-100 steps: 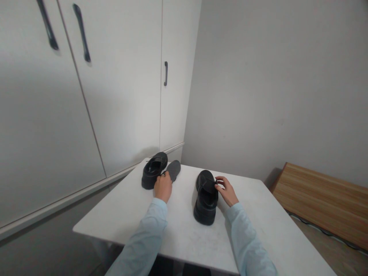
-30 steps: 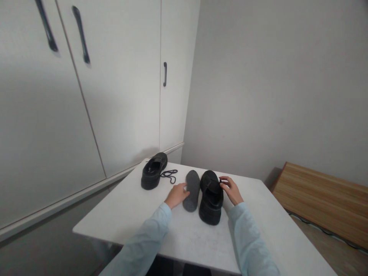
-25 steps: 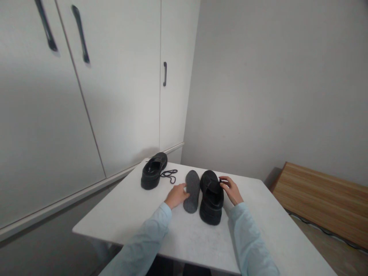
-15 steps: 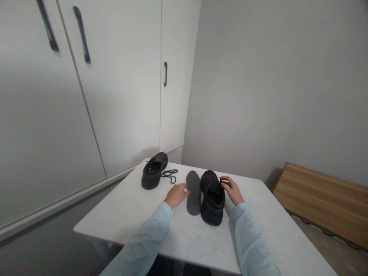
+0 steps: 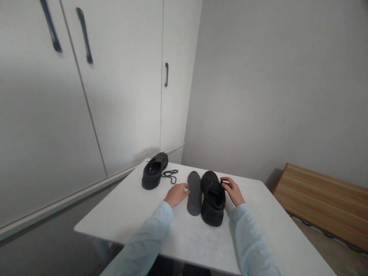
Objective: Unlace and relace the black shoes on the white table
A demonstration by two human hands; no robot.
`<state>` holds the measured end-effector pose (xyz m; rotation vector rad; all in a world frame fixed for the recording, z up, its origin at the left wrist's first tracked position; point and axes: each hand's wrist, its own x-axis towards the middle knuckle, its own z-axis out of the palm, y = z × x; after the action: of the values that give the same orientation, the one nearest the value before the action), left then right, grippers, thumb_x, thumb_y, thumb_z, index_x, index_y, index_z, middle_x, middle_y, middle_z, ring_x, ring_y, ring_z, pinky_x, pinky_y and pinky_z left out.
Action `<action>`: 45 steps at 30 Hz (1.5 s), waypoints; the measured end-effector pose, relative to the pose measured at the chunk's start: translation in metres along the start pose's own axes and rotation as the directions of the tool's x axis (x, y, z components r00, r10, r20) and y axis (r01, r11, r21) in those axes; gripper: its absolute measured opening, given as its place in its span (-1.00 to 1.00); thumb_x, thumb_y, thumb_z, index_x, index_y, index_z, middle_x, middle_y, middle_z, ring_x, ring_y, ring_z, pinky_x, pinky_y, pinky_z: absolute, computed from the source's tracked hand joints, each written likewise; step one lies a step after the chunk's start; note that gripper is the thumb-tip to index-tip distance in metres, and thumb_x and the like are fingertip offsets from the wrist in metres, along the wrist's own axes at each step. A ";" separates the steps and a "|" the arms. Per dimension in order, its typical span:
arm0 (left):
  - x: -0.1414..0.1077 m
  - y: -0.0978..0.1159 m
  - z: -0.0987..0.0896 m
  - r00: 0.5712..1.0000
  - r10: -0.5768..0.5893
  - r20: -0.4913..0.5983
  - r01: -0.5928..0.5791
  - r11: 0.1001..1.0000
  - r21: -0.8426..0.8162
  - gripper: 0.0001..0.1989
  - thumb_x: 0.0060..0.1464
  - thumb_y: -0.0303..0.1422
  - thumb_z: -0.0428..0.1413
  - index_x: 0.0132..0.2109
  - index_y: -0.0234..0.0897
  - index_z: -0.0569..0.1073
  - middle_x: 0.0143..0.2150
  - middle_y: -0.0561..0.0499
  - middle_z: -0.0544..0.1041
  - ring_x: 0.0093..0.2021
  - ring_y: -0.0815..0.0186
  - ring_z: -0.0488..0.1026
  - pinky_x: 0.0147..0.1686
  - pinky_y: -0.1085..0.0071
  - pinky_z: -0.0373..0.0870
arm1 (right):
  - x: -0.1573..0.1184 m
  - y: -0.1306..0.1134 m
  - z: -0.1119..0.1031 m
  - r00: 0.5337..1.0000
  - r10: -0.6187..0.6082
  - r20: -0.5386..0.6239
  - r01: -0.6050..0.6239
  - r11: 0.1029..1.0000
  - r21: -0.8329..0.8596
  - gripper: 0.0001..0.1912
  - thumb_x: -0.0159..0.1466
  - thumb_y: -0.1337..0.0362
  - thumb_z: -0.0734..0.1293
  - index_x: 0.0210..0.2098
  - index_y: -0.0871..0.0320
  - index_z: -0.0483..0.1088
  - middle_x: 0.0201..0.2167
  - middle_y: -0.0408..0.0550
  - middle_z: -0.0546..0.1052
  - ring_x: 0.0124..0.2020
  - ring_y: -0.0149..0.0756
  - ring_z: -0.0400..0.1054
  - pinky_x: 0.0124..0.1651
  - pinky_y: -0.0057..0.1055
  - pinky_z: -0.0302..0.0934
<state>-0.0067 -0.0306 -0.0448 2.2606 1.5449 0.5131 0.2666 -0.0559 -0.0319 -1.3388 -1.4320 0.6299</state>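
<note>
A grey insole (image 5: 194, 195) lies flat on the white table, just left of a black shoe (image 5: 212, 203) that stands with its toe away from me. My left hand (image 5: 177, 193) is at the insole's left edge, its fingers apart and nothing held. At the right side of the black shoe is my right hand (image 5: 232, 190), thumb and fingers closed on a small dark piece that looks like the shoe's lace. Further left stands a second black shoe (image 5: 151, 178), with a loose black lace (image 5: 169, 174) beside it.
The white table (image 5: 129, 214) stands near white cabinets (image 5: 129, 88) on the left and a grey wall (image 5: 258, 96) behind. Beyond the table's right edge is a wooden panel (image 5: 322, 199) with a cable beneath it.
</note>
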 end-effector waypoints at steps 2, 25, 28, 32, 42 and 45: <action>0.001 0.000 -0.003 0.999 -0.018 -0.035 0.019 0.999 0.040 -0.74 0.09 -0.26 0.01 -0.11 -0.20 0.47 -0.23 -0.05 0.55 -0.21 0.24 0.47 -0.21 0.41 0.30 | 0.000 -0.001 0.000 1.000 -0.008 -0.002 0.008 1.000 0.001 -0.68 0.05 0.17 0.26 -0.21 0.15 0.36 -0.19 0.03 0.46 -0.22 -0.16 0.37 -0.19 -0.25 0.26; 0.021 -0.039 0.003 0.949 -0.135 -0.285 0.222 0.929 0.297 -0.58 0.15 -0.31 -0.03 0.12 -0.42 0.31 0.15 -0.40 0.25 0.16 -0.10 0.14 0.06 0.07 0.10 | -0.004 -0.010 0.002 0.999 -0.052 -0.007 0.052 0.998 -0.029 -0.70 0.05 0.17 0.26 -0.24 0.14 0.38 -0.17 0.04 0.46 -0.18 -0.14 0.37 -0.17 -0.23 0.27; 0.019 -0.036 0.002 0.956 -0.111 -0.270 0.193 0.936 0.296 -0.64 0.15 -0.38 -0.05 0.06 -0.43 0.36 0.12 -0.39 0.28 0.12 -0.05 0.20 0.02 0.12 0.15 | -0.004 -0.009 0.002 0.998 -0.064 -0.013 0.063 0.997 -0.035 -0.70 0.06 0.17 0.26 -0.23 0.13 0.38 -0.18 0.03 0.46 -0.18 -0.14 0.38 -0.16 -0.23 0.27; 0.018 -0.031 0.002 0.966 -0.077 -0.248 0.149 0.947 0.285 -0.67 0.15 -0.41 -0.06 0.03 -0.43 0.38 0.06 -0.35 0.34 0.05 0.01 0.26 0.01 0.16 0.17 | -0.004 -0.009 0.002 0.998 -0.067 -0.016 0.066 0.997 -0.041 -0.71 0.06 0.17 0.26 -0.23 0.13 0.39 -0.18 0.03 0.46 -0.19 -0.14 0.38 -0.18 -0.23 0.27; 0.015 -0.015 0.010 0.985 0.094 -0.146 -0.064 0.978 0.197 -0.78 0.12 -0.46 -0.03 -0.12 -0.38 0.45 -0.13 -0.19 0.47 -0.03 0.13 0.34 0.03 0.23 0.15 | -0.004 -0.011 0.004 0.998 -0.062 -0.020 0.061 0.997 -0.053 -0.71 0.06 0.16 0.26 -0.24 0.12 0.38 -0.18 0.02 0.46 -0.18 -0.15 0.39 -0.15 -0.22 0.28; 0.014 -0.009 0.011 0.986 0.113 -0.125 -0.094 0.984 0.149 -0.82 0.09 -0.44 0.02 -0.16 -0.37 0.45 -0.17 -0.16 0.48 -0.08 0.16 0.37 -0.01 0.27 0.19 | -0.005 -0.012 0.004 0.998 -0.060 -0.016 0.059 0.997 -0.053 -0.71 0.07 0.17 0.25 -0.23 0.12 0.38 -0.17 0.02 0.46 -0.17 -0.15 0.38 -0.13 -0.22 0.27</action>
<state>-0.0038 -0.0153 -0.0578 2.4713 1.5794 0.6114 0.2579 -0.0622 -0.0241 -1.3347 -1.4775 0.5439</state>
